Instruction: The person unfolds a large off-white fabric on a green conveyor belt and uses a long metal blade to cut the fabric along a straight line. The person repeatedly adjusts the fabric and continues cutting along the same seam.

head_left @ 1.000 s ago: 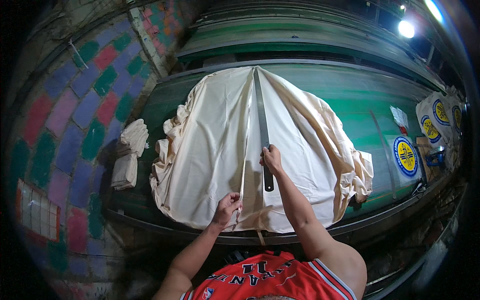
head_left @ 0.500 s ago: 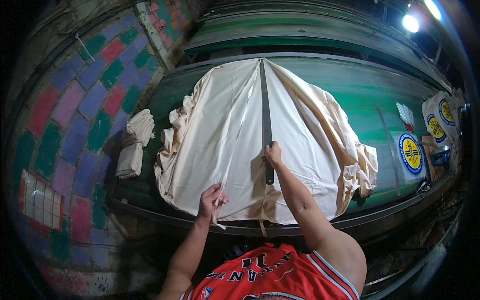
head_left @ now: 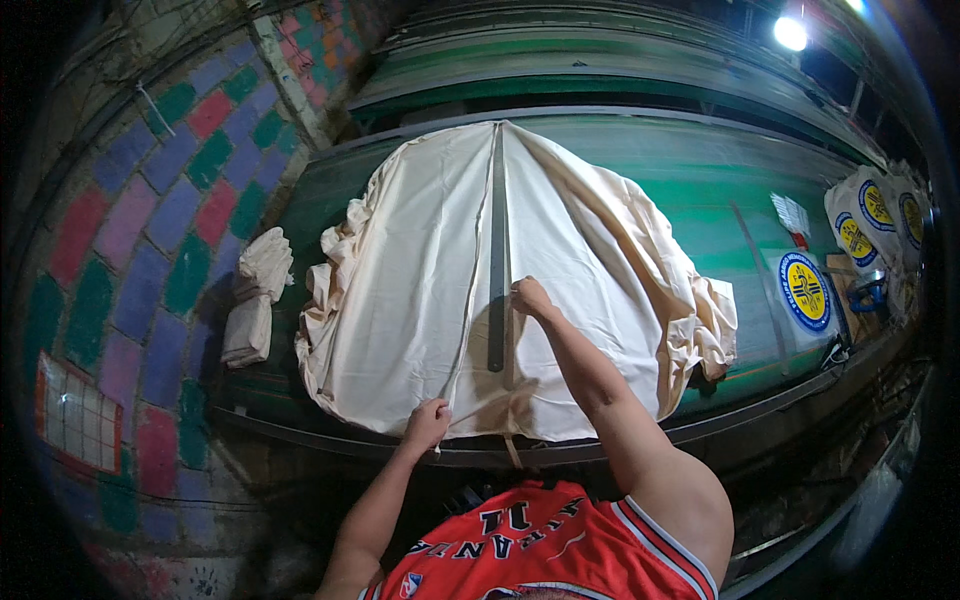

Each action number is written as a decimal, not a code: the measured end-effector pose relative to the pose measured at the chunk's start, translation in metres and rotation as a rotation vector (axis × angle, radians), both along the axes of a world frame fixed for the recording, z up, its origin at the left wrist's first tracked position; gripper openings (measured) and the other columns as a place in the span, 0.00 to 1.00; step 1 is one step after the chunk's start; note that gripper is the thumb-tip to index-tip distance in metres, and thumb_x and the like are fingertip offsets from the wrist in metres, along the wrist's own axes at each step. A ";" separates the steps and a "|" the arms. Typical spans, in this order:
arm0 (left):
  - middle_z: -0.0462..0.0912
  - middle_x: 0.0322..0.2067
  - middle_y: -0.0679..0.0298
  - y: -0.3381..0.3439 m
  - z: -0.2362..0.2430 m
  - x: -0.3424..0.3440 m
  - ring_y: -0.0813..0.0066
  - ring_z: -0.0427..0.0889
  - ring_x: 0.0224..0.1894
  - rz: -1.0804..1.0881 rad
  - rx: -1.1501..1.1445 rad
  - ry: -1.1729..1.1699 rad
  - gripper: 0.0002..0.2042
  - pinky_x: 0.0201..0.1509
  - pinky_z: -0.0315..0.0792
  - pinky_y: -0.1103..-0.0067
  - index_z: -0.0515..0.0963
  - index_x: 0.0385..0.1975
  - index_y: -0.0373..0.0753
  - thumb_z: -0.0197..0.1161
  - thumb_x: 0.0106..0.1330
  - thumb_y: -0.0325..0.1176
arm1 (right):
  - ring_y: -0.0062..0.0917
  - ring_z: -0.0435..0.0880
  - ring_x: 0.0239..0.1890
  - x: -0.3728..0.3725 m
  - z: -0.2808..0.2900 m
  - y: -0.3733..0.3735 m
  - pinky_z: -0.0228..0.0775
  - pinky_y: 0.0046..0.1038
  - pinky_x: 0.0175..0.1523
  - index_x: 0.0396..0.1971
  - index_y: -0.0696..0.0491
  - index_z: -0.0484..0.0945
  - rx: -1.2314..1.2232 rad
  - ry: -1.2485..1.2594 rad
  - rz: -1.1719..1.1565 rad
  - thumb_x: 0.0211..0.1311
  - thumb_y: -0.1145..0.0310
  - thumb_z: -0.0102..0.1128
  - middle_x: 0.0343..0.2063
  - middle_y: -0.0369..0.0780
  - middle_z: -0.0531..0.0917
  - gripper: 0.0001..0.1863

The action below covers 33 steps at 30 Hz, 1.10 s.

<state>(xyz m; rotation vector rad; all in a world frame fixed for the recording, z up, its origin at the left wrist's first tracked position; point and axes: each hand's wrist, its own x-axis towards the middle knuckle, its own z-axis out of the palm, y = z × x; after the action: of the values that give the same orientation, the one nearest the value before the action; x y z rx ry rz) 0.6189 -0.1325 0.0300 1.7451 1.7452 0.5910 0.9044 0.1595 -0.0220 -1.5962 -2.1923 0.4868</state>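
A wide piece of cream cloth (head_left: 420, 230) is spread over the green table, its two side edges bunched in folds. Down its middle lies a long, dark flat ruler (head_left: 497, 250), running from the far edge toward me. My left hand (head_left: 428, 424) is closed on a narrow folded strip of the cloth at the near edge, a short end hanging below the fingers. Just right of the ruler, my right hand (head_left: 531, 298) is closed at a cloth edge, apart from the ruler; its fingertips are partly hidden.
Folded cream cloths (head_left: 250, 330) lie at the table's left end. To the right are a round yellow-and-blue printed emblem (head_left: 803, 291), a white-bristled brush (head_left: 791, 215), a blue-handled tool (head_left: 868, 290) and printed cloth bags (head_left: 862, 215). A painted block wall (head_left: 160, 270) stands at left.
My right hand has let go of the ruler and now sits to its right at the cloth. The ruler lies slightly further left. My left hand has lowered the strip to the near edge.
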 end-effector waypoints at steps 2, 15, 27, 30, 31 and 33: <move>0.77 0.42 0.52 -0.006 -0.001 0.004 0.52 0.78 0.49 -0.107 0.196 0.197 0.21 0.53 0.72 0.65 0.75 0.51 0.33 0.67 0.58 0.33 | 0.51 0.84 0.40 0.022 0.007 -0.025 0.75 0.46 0.45 0.32 0.61 0.83 -0.026 0.013 0.009 0.51 0.69 0.58 0.31 0.58 0.83 0.12; 0.74 0.45 0.60 -0.008 -0.021 -0.006 0.56 0.74 0.53 -0.321 0.166 0.320 0.20 0.55 0.70 0.62 0.78 0.44 0.42 0.75 0.51 0.39 | 0.41 0.76 0.46 0.138 0.038 -0.260 0.68 0.41 0.54 0.42 0.51 0.82 -0.005 0.096 0.285 0.42 0.68 0.69 0.36 0.42 0.79 0.21; 0.80 0.34 0.51 0.006 -0.020 -0.003 0.48 0.80 0.42 -0.449 0.136 0.168 0.05 0.47 0.73 0.60 0.79 0.32 0.36 0.65 0.58 0.28 | 0.39 0.80 0.40 0.154 0.040 -0.271 0.73 0.40 0.45 0.34 0.50 0.80 0.016 -0.146 0.325 0.52 0.66 0.62 0.33 0.41 0.79 0.09; 0.81 0.34 0.50 0.011 -0.022 0.001 0.48 0.80 0.42 -0.511 0.069 0.225 0.05 0.47 0.73 0.60 0.79 0.32 0.36 0.64 0.59 0.29 | 0.39 0.80 0.40 0.161 0.036 -0.266 0.73 0.40 0.44 0.33 0.50 0.80 -0.030 -0.223 0.384 0.54 0.65 0.63 0.32 0.41 0.79 0.08; 0.81 0.34 0.50 0.012 -0.021 0.001 0.48 0.81 0.42 -0.524 0.024 0.262 0.05 0.47 0.73 0.60 0.79 0.33 0.36 0.64 0.60 0.29 | 0.39 0.81 0.39 0.161 0.034 -0.265 0.73 0.40 0.43 0.32 0.50 0.81 -0.025 -0.213 0.397 0.54 0.65 0.63 0.31 0.41 0.79 0.08; 0.82 0.35 0.50 0.014 -0.015 0.001 0.48 0.81 0.43 -0.546 0.011 0.253 0.06 0.47 0.74 0.60 0.80 0.33 0.37 0.64 0.60 0.31 | 0.40 0.81 0.38 0.161 0.030 -0.261 0.74 0.41 0.42 0.32 0.51 0.81 -0.046 -0.198 0.403 0.55 0.64 0.63 0.30 0.41 0.79 0.08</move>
<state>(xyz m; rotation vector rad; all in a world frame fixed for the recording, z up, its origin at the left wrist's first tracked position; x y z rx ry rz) 0.6199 -0.1184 0.0145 2.2584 1.3186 0.1468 1.0652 -0.1017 0.0075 -1.2677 -2.6884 0.5112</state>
